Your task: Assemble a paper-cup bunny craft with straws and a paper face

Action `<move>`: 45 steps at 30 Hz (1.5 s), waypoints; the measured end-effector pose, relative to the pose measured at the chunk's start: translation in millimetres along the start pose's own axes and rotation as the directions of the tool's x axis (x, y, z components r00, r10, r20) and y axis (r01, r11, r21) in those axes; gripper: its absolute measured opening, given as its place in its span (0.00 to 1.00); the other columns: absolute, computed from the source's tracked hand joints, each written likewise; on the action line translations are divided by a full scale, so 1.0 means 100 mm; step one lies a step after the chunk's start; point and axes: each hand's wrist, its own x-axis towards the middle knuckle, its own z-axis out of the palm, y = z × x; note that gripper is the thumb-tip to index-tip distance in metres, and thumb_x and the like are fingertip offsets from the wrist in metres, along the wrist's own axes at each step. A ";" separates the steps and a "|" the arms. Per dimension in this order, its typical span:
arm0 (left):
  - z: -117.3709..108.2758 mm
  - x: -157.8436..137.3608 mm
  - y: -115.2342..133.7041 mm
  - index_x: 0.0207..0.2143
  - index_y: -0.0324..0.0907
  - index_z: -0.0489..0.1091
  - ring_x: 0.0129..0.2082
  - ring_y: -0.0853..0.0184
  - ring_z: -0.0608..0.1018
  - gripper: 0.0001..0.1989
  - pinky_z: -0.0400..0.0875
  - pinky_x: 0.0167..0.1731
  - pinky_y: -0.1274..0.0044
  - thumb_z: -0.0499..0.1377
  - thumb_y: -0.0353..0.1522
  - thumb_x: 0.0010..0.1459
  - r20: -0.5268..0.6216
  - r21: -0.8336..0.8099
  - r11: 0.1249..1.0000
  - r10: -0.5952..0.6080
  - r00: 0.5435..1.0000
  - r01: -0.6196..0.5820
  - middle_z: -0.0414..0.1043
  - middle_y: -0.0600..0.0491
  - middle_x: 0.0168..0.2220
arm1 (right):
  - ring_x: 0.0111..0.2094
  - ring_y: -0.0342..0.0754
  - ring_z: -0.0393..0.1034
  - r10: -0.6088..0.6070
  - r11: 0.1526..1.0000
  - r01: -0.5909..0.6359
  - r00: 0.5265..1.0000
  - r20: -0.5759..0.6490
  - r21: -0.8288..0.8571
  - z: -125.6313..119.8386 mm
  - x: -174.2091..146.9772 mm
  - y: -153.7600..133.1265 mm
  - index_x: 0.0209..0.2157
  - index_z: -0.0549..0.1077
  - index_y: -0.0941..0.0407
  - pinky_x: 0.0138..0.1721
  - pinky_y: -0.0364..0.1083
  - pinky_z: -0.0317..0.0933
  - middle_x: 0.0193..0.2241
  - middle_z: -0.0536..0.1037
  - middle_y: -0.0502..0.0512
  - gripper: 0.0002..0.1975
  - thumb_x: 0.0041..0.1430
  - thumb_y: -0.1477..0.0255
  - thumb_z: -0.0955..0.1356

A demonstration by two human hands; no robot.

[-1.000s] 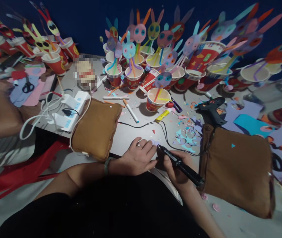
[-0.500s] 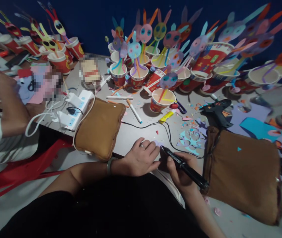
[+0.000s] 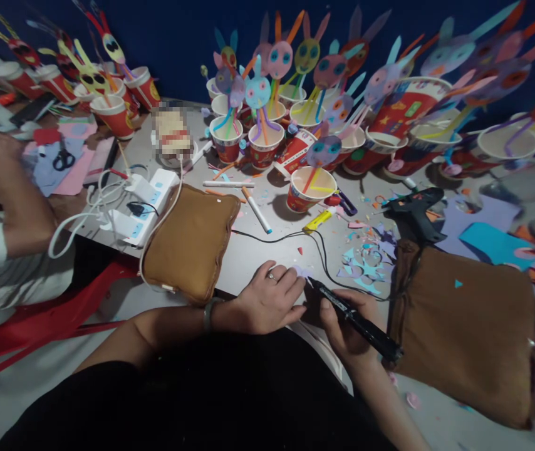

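Note:
My right hand [image 3: 349, 319] grips a black marker [image 3: 342, 308], its uncapped tip pointing at a small piece of light purple paper [image 3: 303, 272] on the table. My left hand [image 3: 267, 299] lies at the table's front edge with fingers bent and close together, pressing by that paper; a ring is on one finger. Part of the paper is hidden beneath the fingers. A small red scrap [image 3: 301, 250] lies just beyond it.
Paper cups with straw-and-paper figures [image 3: 312, 188] line the back. Brown cushions [image 3: 192, 244] flank my hands. A glue gun [image 3: 415, 210], a yellow tube [image 3: 319, 220], paper scraps [image 3: 364, 266] and a power strip [image 3: 155, 207] lie around. A co-worker's arm [image 3: 14, 194] is at left.
The whole view has shifted slightly. Both hands and the marker stay almost where they were, with the tip still by the purple paper.

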 end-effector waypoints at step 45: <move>-0.01 0.00 -0.01 0.57 0.33 0.66 0.49 0.58 0.71 0.26 0.59 0.58 0.62 0.50 0.43 0.66 -0.004 0.020 0.999 0.032 0.999 -0.031 0.69 0.40 0.55 | 0.28 0.47 0.75 -0.082 0.995 0.083 0.997 0.008 -0.058 0.02 0.02 0.06 0.41 0.71 0.54 0.29 0.46 0.70 0.30 0.78 0.53 0.09 0.60 0.67 0.70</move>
